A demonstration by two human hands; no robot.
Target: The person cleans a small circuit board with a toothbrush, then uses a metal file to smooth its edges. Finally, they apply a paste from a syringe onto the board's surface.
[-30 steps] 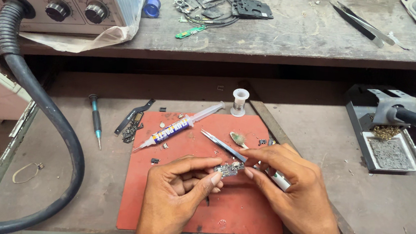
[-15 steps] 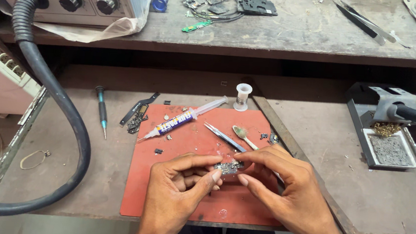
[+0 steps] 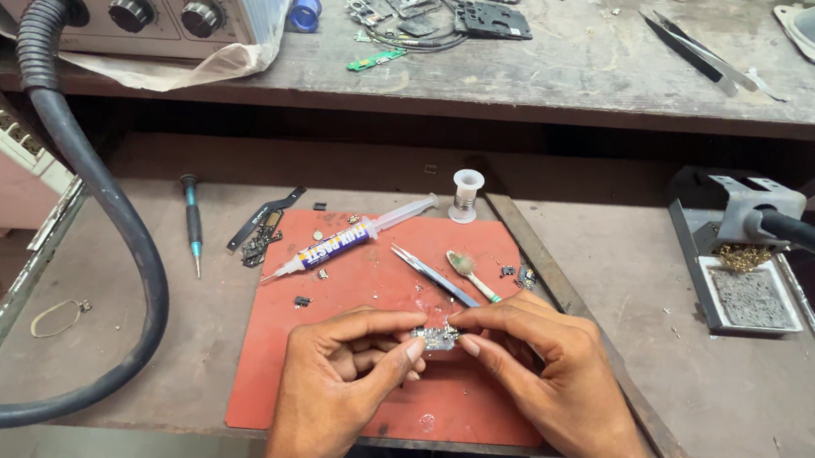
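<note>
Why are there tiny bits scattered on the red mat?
Small loose parts lie strewn over the mat near the syringe and tweezers, while both hands pinch a small board. Nothing looks spilled or broken.

Flux syringe (image 3: 347,240), tweezers (image 3: 433,274), screwdriver (image 3: 192,222), solder spool (image 3: 466,195), black hose (image 3: 104,212), soldering-iron stand (image 3: 734,258)

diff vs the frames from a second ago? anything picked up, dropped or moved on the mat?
Almost nothing. Both hands stay together over the red mat, the left hand and right hand still pinching the small circuit board between their fingers. Nothing was picked up or let go. Only the camera view drifted a little. The syringe, tweezers, screwdriver and solder spool lie where they were.
</note>
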